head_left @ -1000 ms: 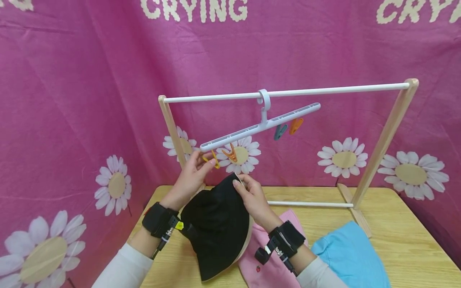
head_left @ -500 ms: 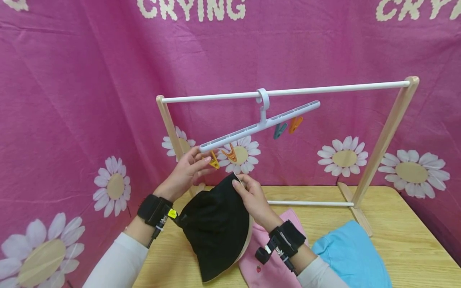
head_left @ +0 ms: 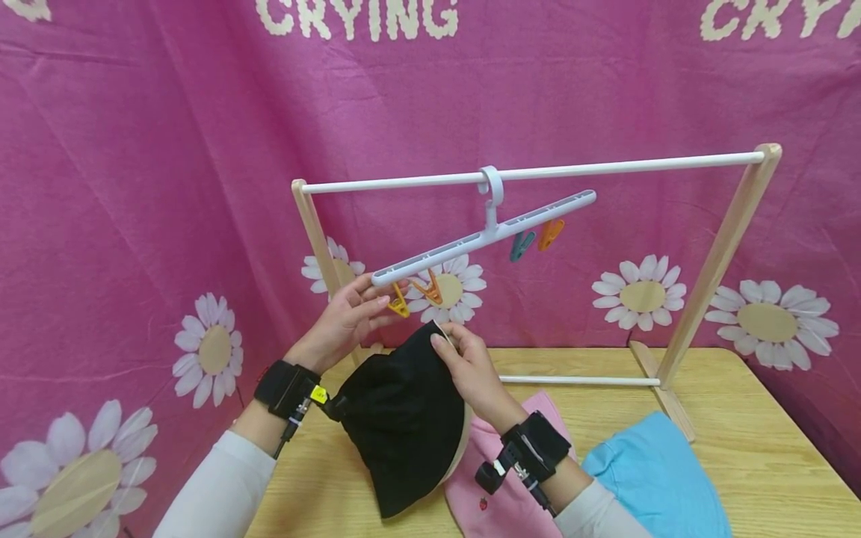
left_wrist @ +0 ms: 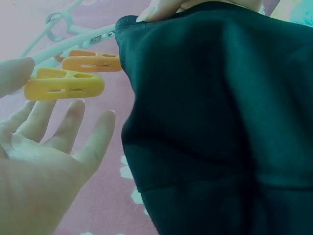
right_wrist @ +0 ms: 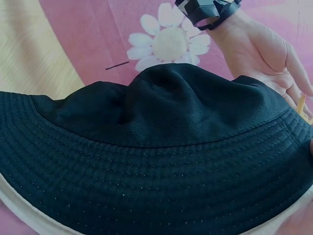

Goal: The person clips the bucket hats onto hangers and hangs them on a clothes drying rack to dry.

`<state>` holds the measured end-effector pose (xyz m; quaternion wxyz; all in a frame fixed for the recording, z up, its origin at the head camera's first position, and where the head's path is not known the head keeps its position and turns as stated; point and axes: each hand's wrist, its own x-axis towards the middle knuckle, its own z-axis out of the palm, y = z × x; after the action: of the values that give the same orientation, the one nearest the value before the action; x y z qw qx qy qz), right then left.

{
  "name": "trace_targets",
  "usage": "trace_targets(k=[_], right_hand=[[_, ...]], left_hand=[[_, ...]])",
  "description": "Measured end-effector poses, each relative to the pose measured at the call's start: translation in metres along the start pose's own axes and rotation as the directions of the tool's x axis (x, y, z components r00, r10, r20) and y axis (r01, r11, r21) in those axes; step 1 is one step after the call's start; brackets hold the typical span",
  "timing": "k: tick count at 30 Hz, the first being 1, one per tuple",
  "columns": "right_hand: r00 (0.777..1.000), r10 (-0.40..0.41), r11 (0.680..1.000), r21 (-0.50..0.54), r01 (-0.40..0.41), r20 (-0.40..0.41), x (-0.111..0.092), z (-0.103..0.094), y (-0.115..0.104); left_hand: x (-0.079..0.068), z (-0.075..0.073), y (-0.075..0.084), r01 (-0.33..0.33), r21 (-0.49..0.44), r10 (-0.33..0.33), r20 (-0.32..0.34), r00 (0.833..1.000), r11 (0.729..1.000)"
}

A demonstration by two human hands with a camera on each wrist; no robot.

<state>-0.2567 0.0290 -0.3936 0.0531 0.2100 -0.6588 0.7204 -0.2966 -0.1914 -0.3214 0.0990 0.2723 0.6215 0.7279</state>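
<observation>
My right hand [head_left: 474, 370] pinches the brim edge of a black bucket hat [head_left: 403, 426], thumb on the near side. The hat hangs tilted over the table, its pale lining showing along the edge. My left hand [head_left: 344, 320] is at the low left end of a white hanger [head_left: 464, 246]. Its thumb touches a yellow clothespin [left_wrist: 63, 88], while the other fingers are spread loosely behind and below. An orange clothespin [left_wrist: 93, 62] hangs just beyond, close to the hat's brim in the left wrist view.
The hanger hooks over the white rod [head_left: 632, 167] of a wooden rack. A grey-blue clothespin [head_left: 522, 245] and another orange clothespin [head_left: 551, 235] hang on its raised right half. On the table [head_left: 753, 418] lie a pink cloth item [head_left: 498, 486] and a light-blue hat [head_left: 655, 478].
My left hand has shifted slightly left, its thumb drawing back along the yellow clothespin, which has turned. The right hand keeps its hold on the hat, almost still.
</observation>
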Motion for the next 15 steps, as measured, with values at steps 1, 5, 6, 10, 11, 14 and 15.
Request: trace_targets(k=[1,5,6,10,11,14,15], right_hand=[[1.0,0.002,1.0,-0.005,-0.002,0.001,-0.001,0.001,-0.005],[1.0,0.011,1.0,-0.027,-0.011,-0.005,-0.007,0.003,-0.024],[1.0,0.016,0.999,-0.032,-0.016,-0.008,-0.008,0.004,-0.029],[1.0,0.017,0.998,-0.052,-0.019,-0.025,-0.009,0.004,-0.036],[0.999,0.019,0.999,-0.048,-0.02,-0.029,-0.008,0.004,-0.034],[0.999,0.012,0.999,-0.036,-0.013,-0.036,-0.004,0.002,-0.023],[0.999,0.009,1.0,-0.029,-0.01,-0.034,-0.003,0.002,-0.019]], left_hand=[[0.0,0.0,0.0,-0.002,0.006,0.002,0.005,1.0,1.0],[-0.002,-0.001,-0.001,-0.009,0.031,0.009,0.016,1.0,0.999],[-0.002,-0.002,-0.001,-0.011,0.038,0.011,0.019,1.0,0.999],[-0.002,-0.002,-0.001,-0.02,0.052,0.018,0.031,0.999,0.998],[-0.002,-0.002,-0.001,-0.02,0.054,0.018,0.034,0.999,0.998],[-0.002,-0.002,-0.002,-0.026,0.054,0.024,0.048,0.999,0.998],[-0.002,-0.003,-0.002,-0.027,0.054,0.025,0.05,0.998,0.998]])
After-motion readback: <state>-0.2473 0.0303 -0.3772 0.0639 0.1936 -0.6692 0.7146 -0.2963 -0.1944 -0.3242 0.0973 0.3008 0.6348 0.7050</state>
